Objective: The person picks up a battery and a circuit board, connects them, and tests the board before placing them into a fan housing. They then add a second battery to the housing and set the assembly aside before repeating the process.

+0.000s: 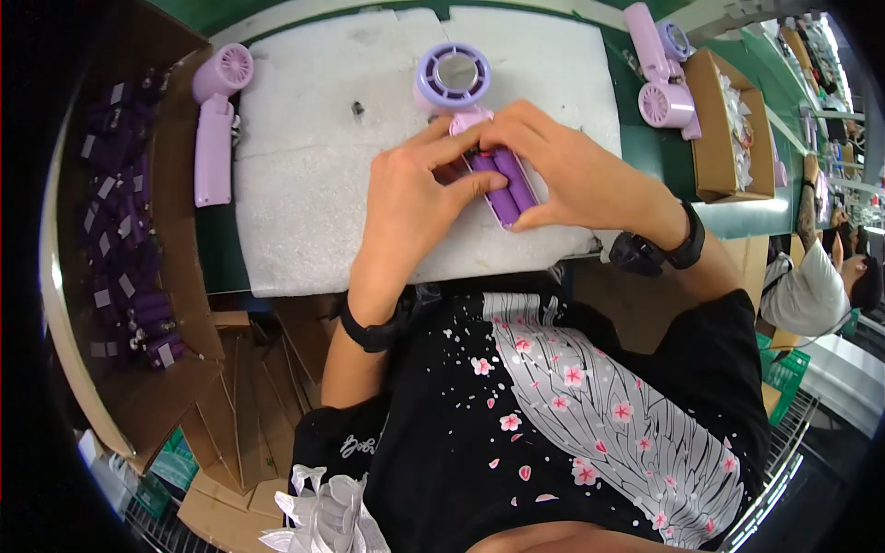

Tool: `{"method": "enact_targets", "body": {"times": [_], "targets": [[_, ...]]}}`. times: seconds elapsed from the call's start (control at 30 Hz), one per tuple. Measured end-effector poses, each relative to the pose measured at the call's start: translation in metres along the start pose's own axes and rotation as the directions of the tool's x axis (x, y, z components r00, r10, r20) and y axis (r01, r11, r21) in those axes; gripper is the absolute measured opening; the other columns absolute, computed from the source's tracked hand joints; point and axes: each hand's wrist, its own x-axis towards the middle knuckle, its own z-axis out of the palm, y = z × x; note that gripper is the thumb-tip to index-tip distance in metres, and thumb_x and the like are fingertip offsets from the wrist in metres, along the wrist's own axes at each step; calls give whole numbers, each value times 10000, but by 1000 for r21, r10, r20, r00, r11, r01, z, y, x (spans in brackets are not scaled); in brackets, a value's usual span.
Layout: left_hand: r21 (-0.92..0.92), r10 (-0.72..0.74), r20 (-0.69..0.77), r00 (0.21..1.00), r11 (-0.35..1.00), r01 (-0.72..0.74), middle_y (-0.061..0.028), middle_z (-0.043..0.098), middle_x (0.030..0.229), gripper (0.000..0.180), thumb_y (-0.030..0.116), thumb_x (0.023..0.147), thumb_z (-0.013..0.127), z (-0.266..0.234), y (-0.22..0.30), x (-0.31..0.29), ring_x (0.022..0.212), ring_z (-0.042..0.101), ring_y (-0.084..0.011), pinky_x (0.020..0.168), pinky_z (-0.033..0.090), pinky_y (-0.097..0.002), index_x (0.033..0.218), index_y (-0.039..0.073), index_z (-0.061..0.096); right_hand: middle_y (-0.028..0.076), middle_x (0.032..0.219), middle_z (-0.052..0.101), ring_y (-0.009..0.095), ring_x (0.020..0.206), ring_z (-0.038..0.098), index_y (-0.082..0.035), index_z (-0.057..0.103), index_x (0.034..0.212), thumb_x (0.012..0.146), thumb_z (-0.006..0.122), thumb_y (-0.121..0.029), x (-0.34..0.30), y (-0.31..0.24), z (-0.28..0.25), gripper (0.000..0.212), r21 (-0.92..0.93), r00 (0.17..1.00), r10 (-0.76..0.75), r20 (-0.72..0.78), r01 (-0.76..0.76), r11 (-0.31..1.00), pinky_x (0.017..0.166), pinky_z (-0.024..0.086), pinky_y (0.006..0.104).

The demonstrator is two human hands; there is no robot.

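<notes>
Handheld fan [470, 120], pink with a lilac ring, at upper centre of the frame, between both hands; its head points to the top edge, its handle slants down and right; the handle lies open, with two purple batteries [516, 182] side by side in it. Left hand [406, 194] half closed on the fan, fingers bent at the neck, thumb laid across onto a battery; right hand [585, 175] curled round the handle's right side, thumb by its lower end, fingers up near the neck; the fingertips bunch together there, so what they pinch is hard to make out. White foam sheet [304, 175] under the work; a second pink fan [214, 152] at upper left, just beyond the sheet's edge; more pink fans [664, 104] at upper right, beside a small cardboard box [708, 129] of pale pieces; at far left, a large cardboard box [180, 194] holding many purple batteries with pale tabs.
</notes>
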Motion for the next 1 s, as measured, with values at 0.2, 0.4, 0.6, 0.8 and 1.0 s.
{"method": "enact_targets", "body": {"times": [0.2,0.4,0.6,0.8,1.0], "targets": [[18,56,-50,997,998,-55,-119,683,1031,505,157,649,845,6,-7,-1,686,652,-212,658,524,-304,1119,45,695,133,1065,595,302,952,595,-8,653,997,707,779,-103,3,20,4,330,-53,982,-169,-81,165,985,822,500,373],[28,17,21,1000,999,-17,-106,695,1112,513,85,648,843,5,-4,-1,654,623,-129,634,513,-259,1134,32,688,101,989,631,300,927,602,-23,702,910,739,752,-109,4,26,3,197,-160,968,-246,-58,234,959,813,498,381],[-40,0,28,1000,999,2,-111,680,1145,507,57,664,828,5,-2,-2,682,632,-143,647,523,-268,1149,33,683,133,1100,618,337,1009,587,21,641,1080,722,782,-154,-17,5,1,423,-250,965,-260,-9,250,935,877,495,413],[-82,45,-37,998,996,-48,-117,655,1160,561,36,685,810,10,-5,-8,737,641,-165,671,539,-285,1220,42,643,174,1183,596,365,1091,565,68,555,1195,658,839,-238,-20,0,10,681,-339,976,-217,8,207,918,938,478,425],[-95,51,-225,973,993,-74,-119,628,1177,579,3,707,774,17,-8,-8,806,641,-164,675,539,-278,1261,55,613,219,1202,586,368,1118,562,51,540,1233,691,828,-232,31,54,-13,676,-400,955,-50,-291,-74,914,940,468,414]]}}
